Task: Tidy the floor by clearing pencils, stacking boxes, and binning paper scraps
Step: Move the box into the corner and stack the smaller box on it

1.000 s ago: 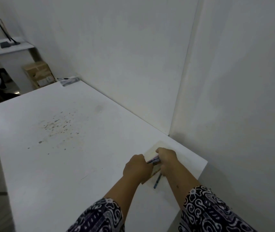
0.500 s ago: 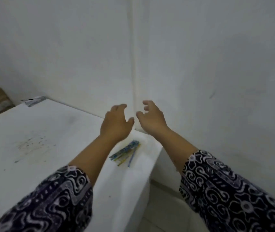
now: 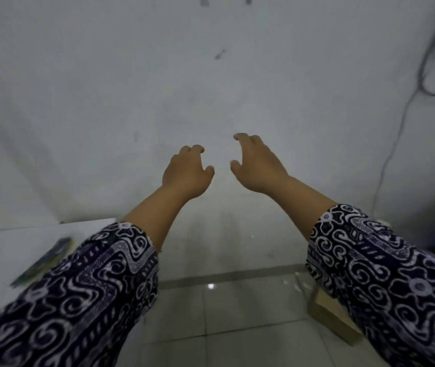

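Observation:
Both arms reach forward in patterned sleeves. My left hand [image 3: 187, 174] and my right hand [image 3: 256, 165] hang in the air in front of the white wall, fingers loosely curled and apart, holding nothing. A bundle of blue and green pencils [image 3: 44, 260] lies on the white table [image 3: 4, 247] at the far left, partly hidden by my left sleeve. A cardboard box [image 3: 330, 316] stands on the tiled floor at the lower right, mostly hidden behind my right sleeve.
Pale floor tiles [image 3: 224, 313] lie below my arms, with a few small white scraps [image 3: 297, 286] near the box. A dark cable [image 3: 407, 107] hangs down the wall at the right. A dark shape sits at the far right edge.
My hands let go of the pencils, which stay on the table. The view has swung right, so the table slid to the left edge and the floor and box came into sight.

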